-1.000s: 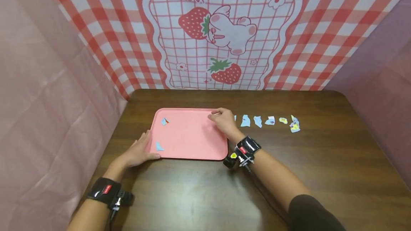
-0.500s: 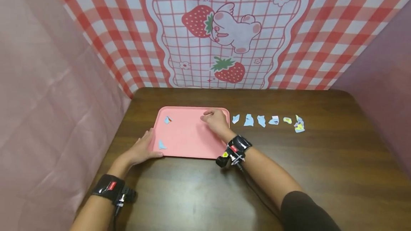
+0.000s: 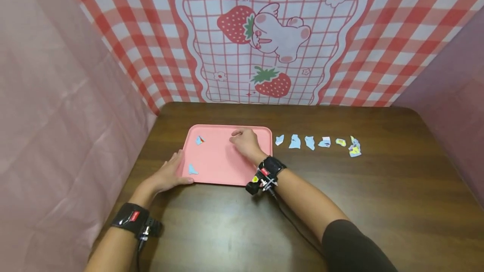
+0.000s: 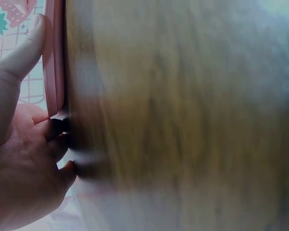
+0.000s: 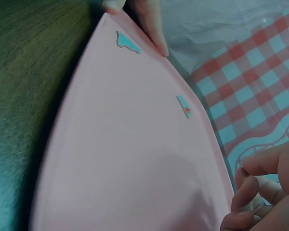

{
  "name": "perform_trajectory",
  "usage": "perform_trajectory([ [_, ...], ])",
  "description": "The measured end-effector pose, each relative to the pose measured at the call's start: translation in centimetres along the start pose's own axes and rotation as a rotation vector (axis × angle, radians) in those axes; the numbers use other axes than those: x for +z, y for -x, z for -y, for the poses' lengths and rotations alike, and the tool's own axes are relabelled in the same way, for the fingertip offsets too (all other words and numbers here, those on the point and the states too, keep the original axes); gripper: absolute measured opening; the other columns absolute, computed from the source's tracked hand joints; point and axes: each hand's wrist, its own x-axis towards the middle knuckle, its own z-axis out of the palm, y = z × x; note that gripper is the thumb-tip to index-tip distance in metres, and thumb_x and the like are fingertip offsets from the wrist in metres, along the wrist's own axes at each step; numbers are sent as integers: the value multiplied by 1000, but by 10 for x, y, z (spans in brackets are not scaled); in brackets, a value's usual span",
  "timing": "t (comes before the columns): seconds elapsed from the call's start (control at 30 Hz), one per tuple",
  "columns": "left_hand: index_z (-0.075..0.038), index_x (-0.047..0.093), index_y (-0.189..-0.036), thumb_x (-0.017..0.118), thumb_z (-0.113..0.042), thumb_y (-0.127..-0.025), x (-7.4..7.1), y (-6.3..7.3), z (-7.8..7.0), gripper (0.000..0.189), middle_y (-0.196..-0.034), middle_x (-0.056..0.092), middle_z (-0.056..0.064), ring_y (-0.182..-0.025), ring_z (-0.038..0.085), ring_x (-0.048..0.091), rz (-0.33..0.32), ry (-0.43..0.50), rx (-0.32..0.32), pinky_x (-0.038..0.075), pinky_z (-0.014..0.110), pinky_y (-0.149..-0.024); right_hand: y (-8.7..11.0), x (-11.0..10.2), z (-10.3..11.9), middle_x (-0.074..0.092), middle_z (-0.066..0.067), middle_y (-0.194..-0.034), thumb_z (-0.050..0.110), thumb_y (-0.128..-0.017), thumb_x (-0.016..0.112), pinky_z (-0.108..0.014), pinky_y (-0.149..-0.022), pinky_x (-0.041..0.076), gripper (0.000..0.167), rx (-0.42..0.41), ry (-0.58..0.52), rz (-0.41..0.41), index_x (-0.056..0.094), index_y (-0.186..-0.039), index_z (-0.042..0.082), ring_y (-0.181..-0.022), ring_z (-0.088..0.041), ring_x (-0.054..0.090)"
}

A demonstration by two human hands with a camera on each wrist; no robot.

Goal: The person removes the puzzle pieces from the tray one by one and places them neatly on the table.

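Note:
A pink tray point(image 3: 211, 158) lies on the table, with a blue scrap of paper point(image 3: 192, 169) at its near left corner and a blue-and-red scrap point(image 3: 200, 140) at its far left. My left hand point(image 3: 168, 174) rests against the tray's near left corner, thumb along the front edge and fingers stretched along the side. Over the tray's right half is my right hand point(image 3: 246, 144), thumb and index fingertips point(image 5: 245, 180) pressed together. A thin pale sliver of a paper scrap shows at those fingertips in the head view; the rest is hidden by the fingers.
Right of the tray runs a row of several paper scraps point(image 3: 295, 142), ending in a larger yellow-and-blue scrap point(image 3: 354, 147). A checked strawberry cloth point(image 3: 264, 53) hangs behind the wooden table point(image 3: 227, 230). A cable point(image 3: 296, 226) trails from the right wrist camera.
The right hand has moved left over the tray from its far right corner, uncovering the first scrap of the row. The left hand stays at the tray's corner. The head view has shifted slightly.

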Motion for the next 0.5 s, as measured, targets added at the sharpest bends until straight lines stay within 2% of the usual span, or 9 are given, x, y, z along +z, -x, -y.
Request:
perform_trajectory([
  [0.2,14,1,-155,78,-40,-86,-6,-2,-4,117,-162,2,34,-150,48,-3,4,-17,-8,-1,68,-116,-6,13,7,73,-7,-84,10,-88,72,-24,-63,49,16,-16,-70,41,76,-101,1,-70,-15,65],
  [0.3,14,2,-155,79,-41,-86,-6,-1,-5,117,-162,3,34,-150,49,-2,-4,-27,-11,0,67,-116,-7,26,8,73,-6,-79,9,-89,72,-21,-59,50,14,-28,-109,61,75,-99,1,-66,-13,66],
  [0.5,14,1,-155,79,-41,-86,-2,1,-4,118,-161,4,35,-149,50,-2,-5,-25,-20,1,69,-115,-4,49,6,73,-2,-85,13,-89,74,-24,-67,51,10,-32,-50,95,77,-95,6,-76,-13,64],
])
